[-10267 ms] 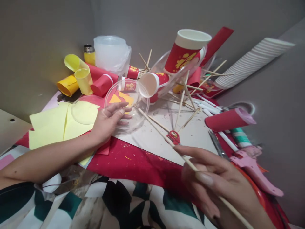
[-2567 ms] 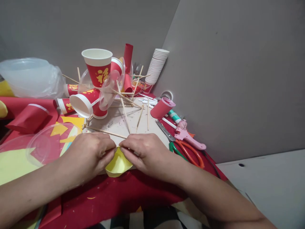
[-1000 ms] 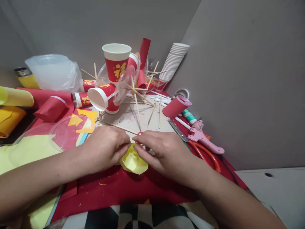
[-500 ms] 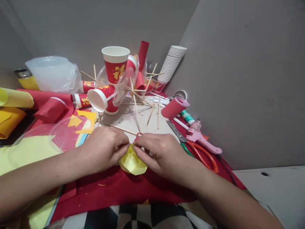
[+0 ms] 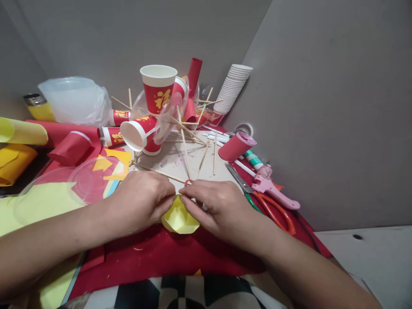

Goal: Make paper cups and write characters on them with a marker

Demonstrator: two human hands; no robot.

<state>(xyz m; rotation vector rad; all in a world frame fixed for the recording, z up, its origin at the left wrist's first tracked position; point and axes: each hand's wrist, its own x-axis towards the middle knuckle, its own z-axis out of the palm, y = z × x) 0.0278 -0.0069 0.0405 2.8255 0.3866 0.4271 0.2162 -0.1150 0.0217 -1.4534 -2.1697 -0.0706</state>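
Note:
A small folded yellow paper shape [image 5: 180, 219], creased like a shallow cup, is pinched at its upper edge by both hands. My left hand [image 5: 146, 198] is closed on its left side, thumb against the bent fingers. From the other side my right hand [image 5: 216, 204] grips it, thumb and forefinger pressed together. The fingertips of the two hands almost meet, hiding the paper's top edge. Just beyond them is a small red coil [image 5: 188, 183], partly covered by my right fingers, where thin wooden sticks [image 5: 161, 173] come together.
A paper cup [image 5: 158, 92] stands on a structure of cups, clear lids and sticks. To the right lie scissors [image 5: 240, 178], a pink glue gun [image 5: 273, 192] and a red paper roll [image 5: 237, 146]. A stack of cups [image 5: 233, 88] leans by the wall. Yellow paper [image 5: 45, 206] lies left.
Both hands keep their pinch on the yellow paper, which has tilted slightly at its lower edge. The view has shifted a little.

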